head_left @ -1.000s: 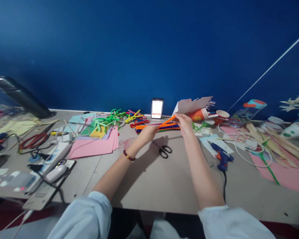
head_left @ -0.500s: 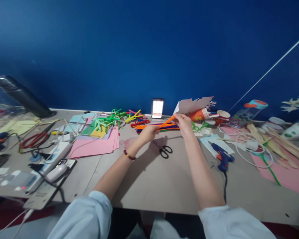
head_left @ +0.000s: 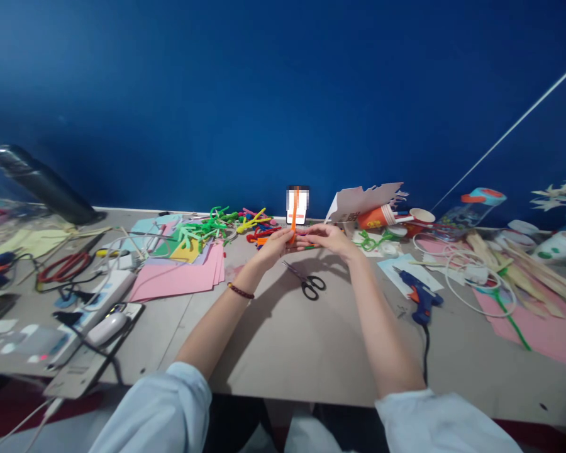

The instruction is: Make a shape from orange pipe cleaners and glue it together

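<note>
An orange pipe cleaner [head_left: 294, 211] stands upright in front of the phone, its length doubled or bundled; I cannot tell which. The fingers of my left hand [head_left: 274, 247] pinch it near its lower end. From the other side, my right hand [head_left: 336, 241] curls its fingers in to the same low part, close against the left fingertips, which partly hide the grip. Scissors [head_left: 313, 287] with black handles lie on the table just below the hands. Behind the fingers lies a bundle of coloured pipe cleaners [head_left: 261, 241], mostly covered.
A phone [head_left: 297, 206] leans on the blue wall. Left are bent green pipe cleaners [head_left: 212, 225], pink paper [head_left: 179, 277] and a power strip [head_left: 97, 302]. To the right lie a glue gun [head_left: 419, 298], paper cups [head_left: 376, 217], coiled white cable [head_left: 481, 309] and a torn paper sheet [head_left: 365, 199].
The orange pipe cleaner has gone from stretched slantwise between both hands to upright. My right hand has moved left and slightly down, up to the left one.
</note>
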Action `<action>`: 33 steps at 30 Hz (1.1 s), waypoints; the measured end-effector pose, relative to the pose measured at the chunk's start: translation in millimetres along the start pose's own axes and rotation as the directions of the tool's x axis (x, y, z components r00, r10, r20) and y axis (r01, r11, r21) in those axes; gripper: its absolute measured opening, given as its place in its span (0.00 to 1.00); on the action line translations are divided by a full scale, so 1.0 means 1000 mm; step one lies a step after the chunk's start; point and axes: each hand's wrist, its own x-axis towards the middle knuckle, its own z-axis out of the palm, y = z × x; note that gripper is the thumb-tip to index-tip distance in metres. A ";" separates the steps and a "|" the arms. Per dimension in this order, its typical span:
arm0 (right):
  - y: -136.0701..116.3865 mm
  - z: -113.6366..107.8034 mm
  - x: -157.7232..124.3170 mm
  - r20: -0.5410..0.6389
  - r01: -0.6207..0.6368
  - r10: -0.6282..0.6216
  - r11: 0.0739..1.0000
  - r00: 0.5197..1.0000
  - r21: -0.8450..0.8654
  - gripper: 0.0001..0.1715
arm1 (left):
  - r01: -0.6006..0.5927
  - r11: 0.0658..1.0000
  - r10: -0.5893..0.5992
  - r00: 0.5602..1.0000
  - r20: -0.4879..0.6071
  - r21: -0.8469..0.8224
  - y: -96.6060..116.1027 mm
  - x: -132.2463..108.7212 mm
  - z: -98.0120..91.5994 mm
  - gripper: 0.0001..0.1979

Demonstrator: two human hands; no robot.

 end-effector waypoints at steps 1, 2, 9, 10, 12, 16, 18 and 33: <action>-0.001 0.002 -0.001 0.048 -0.008 0.008 1.000 0.999 0.003 0.16 | -0.004 1.000 0.004 1.000 -0.008 -0.014 -0.001 0.001 0.000 0.11; -0.002 0.005 -0.002 0.099 -0.013 0.011 1.000 0.995 0.016 0.17 | -0.009 1.000 0.009 1.000 -0.012 -0.025 -0.002 0.002 0.000 0.11; 0.002 0.020 -0.001 0.282 0.023 -0.048 0.996 0.958 0.091 0.18 | -0.020 0.999 0.019 1.000 -0.025 -0.041 -0.001 0.002 0.001 0.11; 0.004 0.022 0.000 0.270 0.028 -0.048 0.997 0.962 0.076 0.17 | -0.017 0.999 0.016 0.999 -0.030 -0.027 -0.001 0.002 0.001 0.11; 0.009 0.024 0.003 0.244 0.026 -0.036 0.999 0.969 0.044 0.14 | -0.009 1.000 0.009 0.999 -0.042 -0.005 0.001 0.001 0.000 0.13; 0.010 0.025 0.005 0.144 -0.017 0.009 0.999 0.989 0.051 0.12 | 0.001 1.000 -0.001 0.999 -0.033 -0.017 0.003 0.001 -0.001 0.13; 0.008 0.025 0.005 0.078 -0.047 0.041 0.996 0.996 0.074 0.13 | -0.004 1.000 0.003 0.999 -0.032 -0.028 0.004 0.001 -0.002 0.13; 0.006 0.027 0.006 0.005 -0.102 0.102 0.985 0.995 0.140 0.17 | -0.038 0.998 0.039 0.999 -0.032 0.040 0.012 -0.001 -0.003 0.12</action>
